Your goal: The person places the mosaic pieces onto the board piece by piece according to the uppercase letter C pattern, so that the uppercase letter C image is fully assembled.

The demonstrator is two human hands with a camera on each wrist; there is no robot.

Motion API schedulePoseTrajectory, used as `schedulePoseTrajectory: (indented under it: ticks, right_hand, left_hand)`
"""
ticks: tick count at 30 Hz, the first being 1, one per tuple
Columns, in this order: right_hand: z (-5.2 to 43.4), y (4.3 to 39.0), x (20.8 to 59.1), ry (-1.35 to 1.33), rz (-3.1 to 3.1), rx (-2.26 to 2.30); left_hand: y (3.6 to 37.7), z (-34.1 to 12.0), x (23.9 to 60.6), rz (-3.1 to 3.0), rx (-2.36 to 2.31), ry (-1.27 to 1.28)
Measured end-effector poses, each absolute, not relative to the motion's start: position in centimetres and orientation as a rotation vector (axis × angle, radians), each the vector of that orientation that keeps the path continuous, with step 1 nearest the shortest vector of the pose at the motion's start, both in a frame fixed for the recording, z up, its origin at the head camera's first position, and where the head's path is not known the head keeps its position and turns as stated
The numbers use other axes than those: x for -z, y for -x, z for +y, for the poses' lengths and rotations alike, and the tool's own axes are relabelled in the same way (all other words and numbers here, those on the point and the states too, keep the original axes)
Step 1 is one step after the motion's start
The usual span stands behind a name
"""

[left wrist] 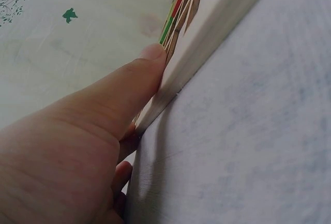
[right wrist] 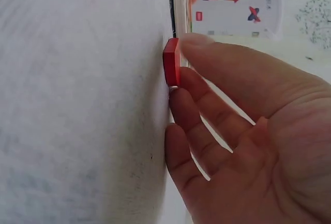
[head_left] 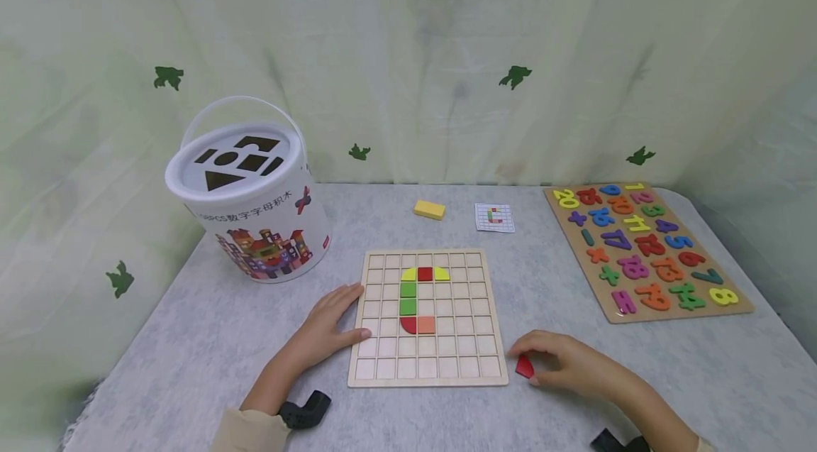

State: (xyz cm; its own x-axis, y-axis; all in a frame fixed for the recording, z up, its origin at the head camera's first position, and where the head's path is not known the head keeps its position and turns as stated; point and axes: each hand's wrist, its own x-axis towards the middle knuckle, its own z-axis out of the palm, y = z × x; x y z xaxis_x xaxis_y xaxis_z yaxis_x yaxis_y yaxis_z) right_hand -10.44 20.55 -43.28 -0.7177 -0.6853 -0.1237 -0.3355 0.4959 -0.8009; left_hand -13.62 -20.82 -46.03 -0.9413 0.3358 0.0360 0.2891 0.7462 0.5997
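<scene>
A wooden grid board (head_left: 459, 345) lies mid-table. On it, yellow quarter-round pieces flank a red square (head_left: 425, 274). Green squares (head_left: 408, 306) run down the left column to a red quarter-round piece (head_left: 408, 325), beside an orange square (head_left: 426, 325). My left hand (head_left: 322, 328) rests at the board's left edge, fingers extended; its thumb (left wrist: 152, 53) touches the rim. Just right of the board's lower right corner, my right hand (head_left: 568, 363) pinches a small red block (right wrist: 171, 63) between thumb and fingers, low at the tabletop. Fingers partly cover the block's outline.
A white lidded bucket (head_left: 255, 182) with shape holes stands at back left. Behind the board lie a yellow block (head_left: 429, 209) and a small pattern card (head_left: 504, 226). A number puzzle board (head_left: 596, 299) lies at right. A leaf-printed curtain (head_left: 408, 83) hangs behind the table.
</scene>
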Motion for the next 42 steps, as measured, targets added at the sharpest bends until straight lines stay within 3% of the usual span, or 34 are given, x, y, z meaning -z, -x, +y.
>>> schedulePoseTrajectory:
  ticks: [20, 31, 42]
  right_hand:
    - [19.7, 10.3, 43.1, 0.86, 2.468, 0.948]
    - [15.3, 11.9, 41.2, 0.901, 2.665, 0.998]
    - [10.6, 13.9, 43.5, 0.87, 2.697, 1.04]
  left_hand:
    - [13.6, -20.8, 45.7, 2.866, -0.951, -0.519]
    - [13.6, -20.8, 45.9, 2.86, -0.955, -0.494]
    - [13.6, -20.8, 45.9, 2.861, -0.963, -0.501]
